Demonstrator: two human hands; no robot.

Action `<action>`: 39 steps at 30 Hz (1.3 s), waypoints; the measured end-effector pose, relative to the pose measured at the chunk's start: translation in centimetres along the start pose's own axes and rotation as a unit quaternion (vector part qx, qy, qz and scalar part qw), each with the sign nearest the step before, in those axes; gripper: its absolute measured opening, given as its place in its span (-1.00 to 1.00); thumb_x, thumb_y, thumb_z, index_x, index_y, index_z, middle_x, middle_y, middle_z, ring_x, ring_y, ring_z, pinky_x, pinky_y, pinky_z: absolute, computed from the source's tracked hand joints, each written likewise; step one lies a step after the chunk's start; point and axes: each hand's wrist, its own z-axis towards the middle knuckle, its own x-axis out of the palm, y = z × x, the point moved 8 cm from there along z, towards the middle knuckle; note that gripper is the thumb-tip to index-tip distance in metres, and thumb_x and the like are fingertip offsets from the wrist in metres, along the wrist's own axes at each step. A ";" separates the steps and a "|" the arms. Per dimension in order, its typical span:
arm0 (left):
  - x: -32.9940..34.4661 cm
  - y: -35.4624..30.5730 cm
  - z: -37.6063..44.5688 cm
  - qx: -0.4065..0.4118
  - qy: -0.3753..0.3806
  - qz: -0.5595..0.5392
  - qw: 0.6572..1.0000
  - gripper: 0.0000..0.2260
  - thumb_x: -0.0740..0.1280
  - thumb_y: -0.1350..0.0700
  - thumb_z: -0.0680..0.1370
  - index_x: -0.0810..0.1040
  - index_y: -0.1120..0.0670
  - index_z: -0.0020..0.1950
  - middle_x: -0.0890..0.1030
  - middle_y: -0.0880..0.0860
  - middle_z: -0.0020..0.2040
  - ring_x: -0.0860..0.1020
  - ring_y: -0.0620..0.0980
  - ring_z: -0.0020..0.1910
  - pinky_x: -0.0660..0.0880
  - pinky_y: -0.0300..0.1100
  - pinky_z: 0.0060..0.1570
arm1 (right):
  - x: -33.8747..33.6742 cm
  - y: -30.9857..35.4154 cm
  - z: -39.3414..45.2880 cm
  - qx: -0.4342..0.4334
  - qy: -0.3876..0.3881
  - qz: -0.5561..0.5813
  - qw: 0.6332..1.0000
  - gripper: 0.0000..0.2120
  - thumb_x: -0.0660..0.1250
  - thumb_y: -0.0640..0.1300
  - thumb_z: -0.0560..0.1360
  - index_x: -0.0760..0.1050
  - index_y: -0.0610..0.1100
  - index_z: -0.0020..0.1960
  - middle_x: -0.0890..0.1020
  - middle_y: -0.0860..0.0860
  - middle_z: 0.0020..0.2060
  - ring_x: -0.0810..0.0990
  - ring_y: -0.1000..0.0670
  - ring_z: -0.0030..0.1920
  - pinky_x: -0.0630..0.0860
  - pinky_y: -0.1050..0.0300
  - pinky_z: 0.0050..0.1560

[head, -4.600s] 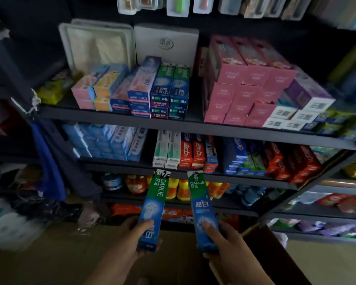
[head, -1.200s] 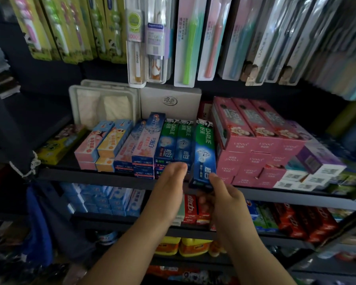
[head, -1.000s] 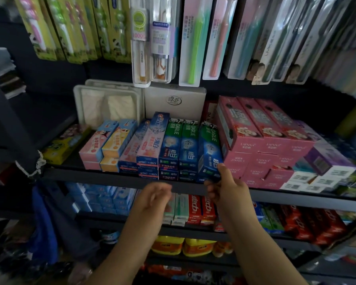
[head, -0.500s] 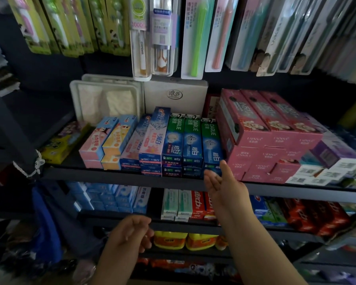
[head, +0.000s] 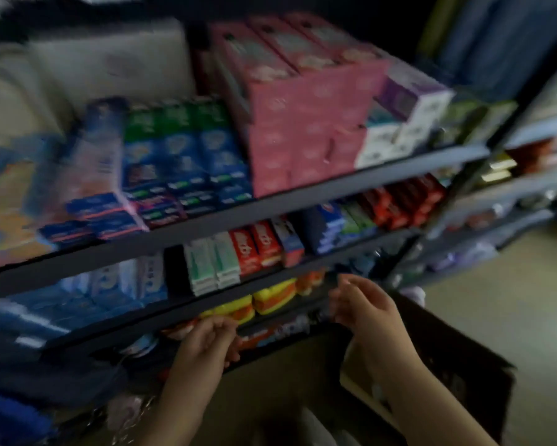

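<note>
The view is smeared, so fine detail is lost. Both hands hang low in front of the rack, well below the green-blue boxes (head: 187,149). These stand in 3 columns on the upper shelf (head: 319,191), just left of the pink boxes (head: 302,117).

The left hand (head: 206,341) is raised from a forearm that comes up from the bottom edge. Its back faces the camera and its fingers are loosely curled inward, with nothing in them. It sits before the dark edge of a low shelf, just below the yellow packs (head: 272,296). The blur hides whether it touches that edge.

The right hand (head: 364,309) is a little higher and well apart from the left. Its wrist is bent, and its fingers (head: 344,284) are half-curled and slack, pointing left toward the rack. It holds nothing. It hovers near the right end of the yellow packs and above the open carton (head: 457,358), whose dark flap stands just right of the forearm.

Red boxes (head: 257,249) and white-green boxes (head: 211,265) fill the shelf between the 2 levels.
</note>
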 end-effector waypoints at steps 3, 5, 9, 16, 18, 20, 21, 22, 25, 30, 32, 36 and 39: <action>5.2 2.3 1.1 -0.016 0.071 0.051 0.996 -0.87 0.24 0.17 0.60 0.56 0.13 -0.08 0.59 0.12 -0.22 0.52 -0.01 -0.28 0.44 -0.17 -0.23 | -9.3 -4.9 -1.2 0.042 -0.113 -0.034 0.992 -0.93 0.29 -0.22 0.56 0.55 -0.15 0.00 0.63 -0.04 -0.28 0.58 0.08 -0.36 0.51 0.29 -0.39; 9.0 4.1 1.7 -0.016 0.118 0.086 0.989 -0.87 0.23 0.23 0.60 0.54 0.14 -0.10 0.58 0.08 -0.28 0.50 -0.03 -0.34 0.42 -0.19 -0.29 | -14.8 -8.0 -2.6 0.081 -0.161 -0.060 0.982 -0.89 0.32 -0.17 0.55 0.54 -0.11 0.06 0.64 -0.07 -0.16 0.62 -0.01 -0.19 0.58 0.17 -0.20; 16.1 7.5 2.1 -0.039 0.198 0.152 0.968 -0.87 0.22 0.25 0.60 0.52 0.13 -0.10 0.56 0.09 -0.28 0.48 -0.02 -0.36 0.42 -0.15 -0.26 | -23.1 -12.7 -5.3 0.127 -0.235 -0.079 0.960 -0.81 0.33 -0.13 0.55 0.52 -0.11 0.15 0.66 -0.12 -0.13 0.63 -0.09 -0.11 0.53 0.03 -0.10; 27.8 12.5 1.2 -0.047 0.275 0.271 0.921 -0.90 0.21 0.16 0.62 0.52 0.06 -0.03 0.58 0.09 -0.14 0.53 0.00 -0.22 0.47 -0.17 -0.16 | -32.6 -18.1 -4.6 0.188 -0.270 -0.057 0.943 -0.78 0.31 -0.15 0.57 0.49 -0.15 0.20 0.64 -0.14 -0.07 0.60 -0.02 -0.19 0.52 0.17 -0.23; 31.0 13.7 1.2 -0.052 0.280 0.300 0.910 -0.89 0.20 0.15 0.62 0.51 0.08 0.02 0.57 0.08 -0.13 0.52 -0.04 -0.22 0.44 -0.26 -0.23 | -35.0 -19.5 -2.8 0.202 -0.263 -0.057 0.942 -0.77 0.31 -0.13 0.56 0.49 -0.15 0.21 0.64 -0.12 -0.08 0.60 -0.01 -0.19 0.52 0.15 -0.21; 33.9 15.1 1.6 -0.064 0.278 0.320 0.904 -0.89 0.19 0.15 0.62 0.51 0.10 0.04 0.56 0.07 -0.13 0.51 -0.07 -0.24 0.41 -0.30 -0.27 | -37.2 -20.8 -0.5 0.216 -0.250 -0.058 0.942 -0.78 0.30 -0.12 0.56 0.48 -0.12 0.19 0.63 -0.10 -0.08 0.60 0.00 -0.18 0.51 0.17 -0.24; 35.3 16.0 2.0 -0.074 0.275 0.326 0.901 -0.88 0.19 0.15 0.62 0.51 0.10 0.05 0.57 0.07 -0.12 0.51 -0.07 -0.24 0.42 -0.29 -0.27 | -38.2 -21.5 0.9 0.221 -0.242 -0.063 0.943 -0.79 0.31 -0.11 0.56 0.48 -0.10 0.18 0.63 -0.09 -0.07 0.60 0.01 -0.17 0.49 0.18 -0.26; 36.6 16.9 2.4 -0.084 0.271 0.334 0.899 -0.88 0.19 0.14 0.62 0.51 0.08 0.05 0.58 0.07 -0.11 0.52 -0.07 -0.23 0.42 -0.28 -0.26 | -39.1 -22.2 2.3 0.225 -0.235 -0.068 0.943 -0.79 0.31 -0.10 0.56 0.48 -0.09 0.18 0.62 -0.08 -0.05 0.60 0.02 -0.16 0.48 0.19 -0.26; 40.2 19.8 4.4 -0.106 0.254 0.349 0.896 -0.88 0.19 0.13 0.62 0.51 0.06 0.05 0.59 0.06 -0.09 0.53 -0.06 -0.21 0.44 -0.25 -0.23 | -41.7 -25.1 7.1 0.243 -0.221 -0.086 0.941 -0.76 0.33 -0.07 0.54 0.50 -0.09 0.18 0.63 -0.08 -0.05 0.61 -0.03 -0.11 0.57 0.08 -0.15; 46.3 26.9 9.9 -0.146 0.246 0.363 0.887 -0.91 0.19 0.11 0.63 0.48 0.00 0.02 0.58 0.06 -0.04 0.57 -0.03 -0.14 0.45 -0.24 -0.21 | -45.6 -32.7 15.0 0.283 -0.212 -0.125 0.927 -0.80 0.35 -0.07 0.52 0.48 -0.08 0.12 0.62 -0.06 -0.04 0.63 -0.05 -0.04 0.60 -0.04 0.05; 48.7 30.4 12.6 -0.157 0.255 0.366 0.881 -0.91 0.18 0.11 0.63 0.47 0.01 0.03 0.58 0.06 -0.03 0.58 -0.03 -0.13 0.45 -0.23 -0.22 | -46.7 -36.4 17.9 0.301 -0.206 -0.134 0.922 -0.84 0.33 -0.09 0.54 0.44 -0.05 0.10 0.60 -0.04 -0.07 0.61 0.00 -0.11 0.59 0.07 -0.09; 53.8 37.3 19.0 -0.147 0.284 0.380 0.868 -0.89 0.18 0.13 0.63 0.45 0.05 0.12 0.56 0.05 -0.02 0.58 -0.05 -0.14 0.49 -0.21 -0.15 | -48.9 -43.7 24.7 0.300 -0.190 -0.195 0.914 -0.75 0.32 -0.05 0.55 0.43 -0.11 0.17 0.58 -0.06 -0.03 0.60 0.00 -0.10 0.55 0.14 -0.20; 57.6 42.6 24.1 -0.125 0.293 0.399 0.860 -0.88 0.19 0.13 0.63 0.44 0.04 0.14 0.55 0.03 -0.01 0.58 -0.04 -0.09 0.49 -0.20 -0.13 | -50.5 -48.4 29.9 0.300 -0.203 -0.223 0.905 -0.70 0.31 -0.01 0.55 0.42 -0.09 0.23 0.58 -0.07 0.05 0.60 -0.04 -0.03 0.59 0.05 -0.09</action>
